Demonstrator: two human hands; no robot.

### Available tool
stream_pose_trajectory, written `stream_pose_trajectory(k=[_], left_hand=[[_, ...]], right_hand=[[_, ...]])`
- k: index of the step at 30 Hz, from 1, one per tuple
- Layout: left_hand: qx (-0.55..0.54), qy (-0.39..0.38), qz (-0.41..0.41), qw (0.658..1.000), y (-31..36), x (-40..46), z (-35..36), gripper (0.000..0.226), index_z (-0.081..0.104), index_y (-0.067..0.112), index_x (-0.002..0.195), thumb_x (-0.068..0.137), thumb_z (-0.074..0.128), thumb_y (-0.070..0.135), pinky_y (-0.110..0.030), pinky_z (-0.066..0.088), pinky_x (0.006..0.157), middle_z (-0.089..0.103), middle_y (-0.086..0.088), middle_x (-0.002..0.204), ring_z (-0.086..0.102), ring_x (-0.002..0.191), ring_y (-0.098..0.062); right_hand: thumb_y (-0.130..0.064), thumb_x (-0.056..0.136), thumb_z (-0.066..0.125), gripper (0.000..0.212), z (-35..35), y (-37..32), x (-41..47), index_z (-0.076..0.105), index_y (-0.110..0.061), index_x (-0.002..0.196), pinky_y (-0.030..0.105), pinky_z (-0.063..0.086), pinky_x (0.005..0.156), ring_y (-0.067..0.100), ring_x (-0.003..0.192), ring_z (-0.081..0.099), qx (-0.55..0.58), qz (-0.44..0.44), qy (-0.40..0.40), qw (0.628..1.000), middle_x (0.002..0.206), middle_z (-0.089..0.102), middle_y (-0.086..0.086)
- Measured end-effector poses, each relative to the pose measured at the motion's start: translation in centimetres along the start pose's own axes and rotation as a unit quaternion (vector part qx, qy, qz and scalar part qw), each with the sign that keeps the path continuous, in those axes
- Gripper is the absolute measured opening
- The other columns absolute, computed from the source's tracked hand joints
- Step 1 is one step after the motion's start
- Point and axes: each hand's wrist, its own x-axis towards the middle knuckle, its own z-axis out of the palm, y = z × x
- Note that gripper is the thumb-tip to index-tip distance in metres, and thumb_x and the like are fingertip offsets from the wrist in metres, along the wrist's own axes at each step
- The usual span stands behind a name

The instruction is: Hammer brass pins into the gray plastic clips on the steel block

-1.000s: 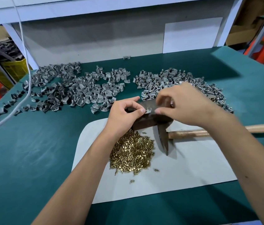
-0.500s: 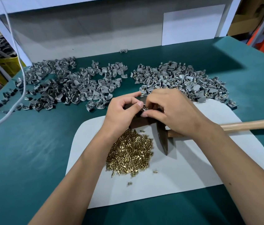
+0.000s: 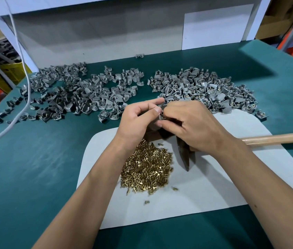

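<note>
Left hand: my left hand (image 3: 136, 121) sits over the steel block (image 3: 153, 134), fingers curled, thumb and forefinger pinching one gray clip (image 3: 160, 117) on top of it.
Right hand: my right hand (image 3: 189, 125) meets the left over the same clip, fingertips (image 3: 160, 124) curled in and pinching there; whether a pin is between them I cannot tell.
Steel block: one, dark, on the white mat (image 3: 214, 186), mostly hidden under my hands.
Brass pins: one heap (image 3: 146, 172) on the mat just in front of the block, too many to count; three strays lie near it.
Clips: two wide heaps on the green desk (image 3: 34, 168), left heap (image 3: 73, 94) and right heap (image 3: 201, 88), uncountable.
Hammer: one, its wooden handle (image 3: 277, 138) pointing right, its dark head (image 3: 184, 157) beside the block, untouched.
</note>
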Motion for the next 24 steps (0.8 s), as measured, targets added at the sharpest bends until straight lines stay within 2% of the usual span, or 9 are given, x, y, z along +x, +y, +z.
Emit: stream_pose_trajectory(k=[3,9,12,15,20,24], left_hand=[[-0.014,0.002,0.004,1.000,-0.1,0.1,-0.2,0.022,0.068,0.003,0.077,0.086,0.062,0.022,-0.030,0.052,0.086,0.071,-0.004,0.127,0.066,0.120,-0.019],[-0.014,-0.001,0.002,1.000,-0.2,0.0,-0.3,0.019,0.068,-0.001,0.080,0.089,0.063,0.015,-0.019,0.054,0.074,0.070,-0.006,0.129,0.067,0.118,-0.021],[-0.010,0.003,0.002,1.000,-0.2,0.1,-0.3,0.022,0.069,-0.002,0.081,0.085,0.064,0.020,-0.021,0.056,0.083,0.071,-0.004,0.128,0.067,0.117,-0.017],[-0.001,0.015,0.010,1.000,-0.2,0.2,-0.7,0.023,0.069,-0.002,0.083,0.085,0.066,0.020,-0.036,0.051,0.102,0.072,-0.002,0.126,0.067,0.118,-0.016],[-0.008,0.009,-0.006,1.000,-0.3,0.1,-0.9,0.012,0.070,0.008,0.078,0.090,0.068,0.008,-0.029,0.047,0.100,0.072,-0.004,0.127,0.067,0.119,-0.015],[-0.006,0.007,-0.009,1.000,-0.2,0.1,-0.8,0.010,0.070,0.009,0.076,0.083,0.070,0.016,-0.032,0.047,0.102,0.072,-0.003,0.127,0.067,0.119,-0.016]], right_hand=[[-0.035,0.100,0.059,0.029,0.1,0.0,-0.1,0.054,-0.023,0.075,0.025,0.033,0.063,0.006,0.067,0.038,-0.006,-0.008,0.010,1.000,0.073,0.041,-0.016],[-0.031,0.100,0.062,0.029,0.2,0.0,-0.1,0.058,-0.019,0.075,0.028,0.038,0.062,0.009,0.066,0.041,-0.006,-0.013,0.011,1.000,0.073,0.045,-0.014],[-0.029,0.099,0.065,0.028,0.2,0.1,-0.2,0.054,-0.020,0.075,0.024,0.035,0.065,0.007,0.068,0.041,0.001,-0.010,0.013,1.000,0.074,0.045,-0.013],[-0.030,0.098,0.066,0.024,0.1,0.5,-0.3,0.057,-0.015,0.081,0.021,0.037,0.069,0.009,0.074,0.046,0.019,0.026,0.006,0.999,0.081,0.051,-0.009],[-0.026,0.098,0.065,0.018,-0.2,1.0,-0.5,0.065,-0.009,0.093,0.025,0.042,0.072,0.012,0.079,0.051,0.035,0.053,0.031,0.997,0.088,0.056,-0.005],[-0.027,0.097,0.068,0.018,-0.2,1.2,-0.6,0.065,-0.009,0.094,0.027,0.044,0.072,0.013,0.080,0.052,0.030,0.051,0.027,0.998,0.088,0.057,-0.004]])
